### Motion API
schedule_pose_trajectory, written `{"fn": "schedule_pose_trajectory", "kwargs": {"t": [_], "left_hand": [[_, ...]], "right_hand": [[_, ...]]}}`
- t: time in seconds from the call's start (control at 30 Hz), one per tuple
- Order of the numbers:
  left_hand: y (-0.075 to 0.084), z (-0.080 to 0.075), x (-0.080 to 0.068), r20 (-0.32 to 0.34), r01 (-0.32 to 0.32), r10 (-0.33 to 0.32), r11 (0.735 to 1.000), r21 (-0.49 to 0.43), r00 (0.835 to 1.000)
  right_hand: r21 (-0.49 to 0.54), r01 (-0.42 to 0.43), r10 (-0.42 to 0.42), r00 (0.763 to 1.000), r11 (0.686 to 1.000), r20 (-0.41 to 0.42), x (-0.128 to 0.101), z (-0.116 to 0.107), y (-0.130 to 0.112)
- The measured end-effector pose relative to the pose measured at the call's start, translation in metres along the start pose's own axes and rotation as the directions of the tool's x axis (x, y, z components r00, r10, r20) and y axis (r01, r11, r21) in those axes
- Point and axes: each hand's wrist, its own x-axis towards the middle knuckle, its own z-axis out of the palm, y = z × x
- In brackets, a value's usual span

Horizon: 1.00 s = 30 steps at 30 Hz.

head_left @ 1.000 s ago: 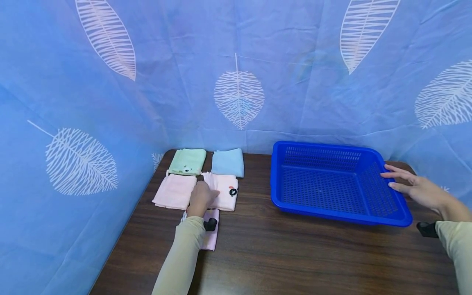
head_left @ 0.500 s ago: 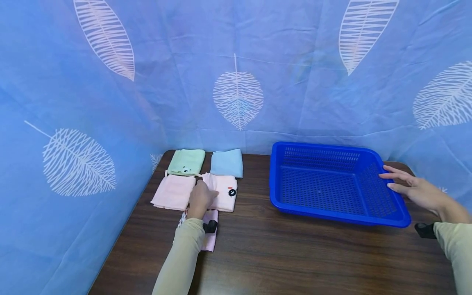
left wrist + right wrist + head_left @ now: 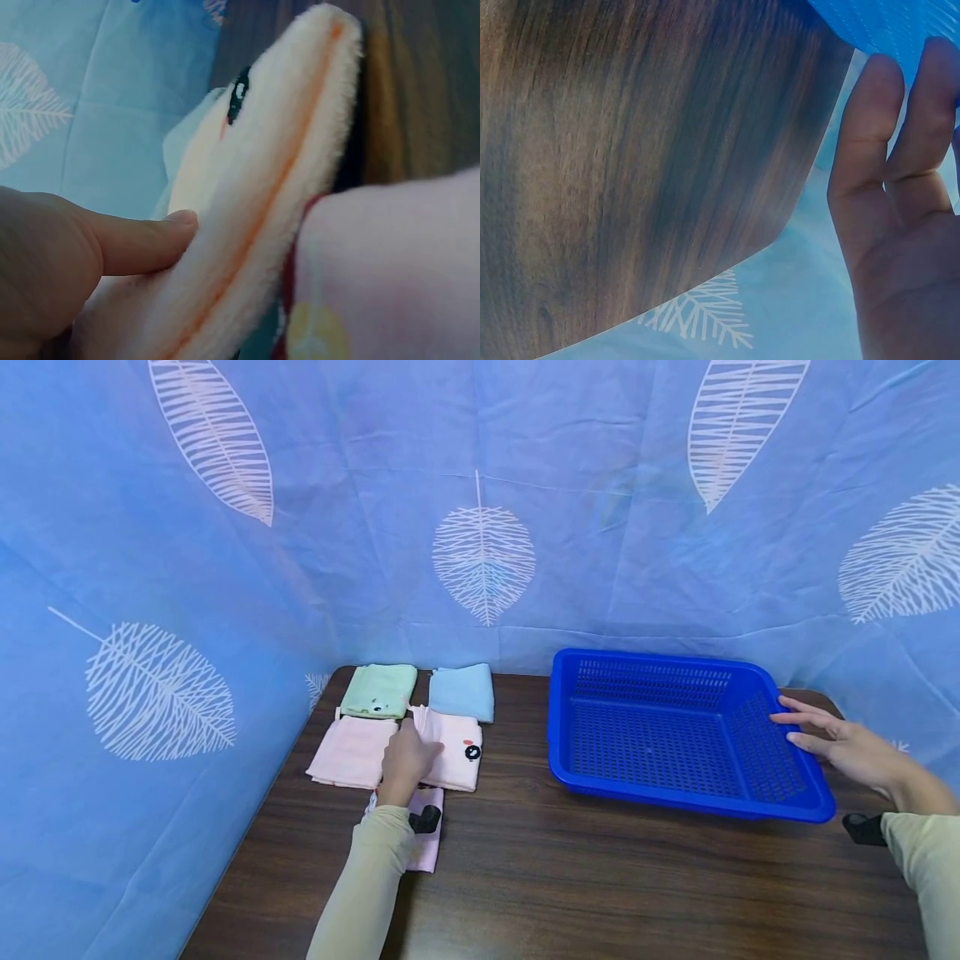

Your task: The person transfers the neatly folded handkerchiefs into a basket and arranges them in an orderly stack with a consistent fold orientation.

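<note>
My left hand (image 3: 405, 760) sits at the left edge of a folded peach towel (image 3: 457, 747) with a black mark. In the left wrist view my thumb (image 3: 142, 240) lies on top of the peach towel (image 3: 277, 165), pinching its thick edge; the other fingers are hidden beneath. My right hand (image 3: 840, 739) rests with straight fingers on the right rim of a blue plastic basket (image 3: 675, 802). The right wrist view shows these fingers (image 3: 900, 225) against the blue basket (image 3: 885, 22).
A pale pink towel (image 3: 348, 750), a green towel (image 3: 380, 690) and a light blue towel (image 3: 462, 692) lie folded around the peach one. Another pink cloth (image 3: 427, 835) lies under my left wrist. Blue leaf-print curtains close in the dark wooden table (image 3: 600, 877).
My left hand has crept slightly forward and left along the peach towel's edge. The right hand stays on the basket rim.
</note>
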Motion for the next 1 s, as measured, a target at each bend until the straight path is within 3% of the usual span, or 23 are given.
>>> {"fn": "schedule_pose_trajectory", "kwargs": {"t": [0.2,0.6,1.0], "left_hand": [[0.002,-0.005,0.001,0.001,-0.024,0.024,0.999,-0.039,1.0],[0.006,-0.011,-0.004,-0.028,-0.009,0.007,0.996,-0.085,1.0],[0.008,-0.024,-0.003,-0.068,-0.118,0.108,0.976,-0.18,0.992]], "right_hand": [[-0.006,0.012,-0.012,1.0,1.0,-0.005,0.001,0.0,0.001],[-0.016,0.013,-0.013,1.0,1.0,-0.001,0.001,0.0,0.003],[0.009,0.02,-0.02,1.0,1.0,-0.005,0.001,0.002,0.003]]}}
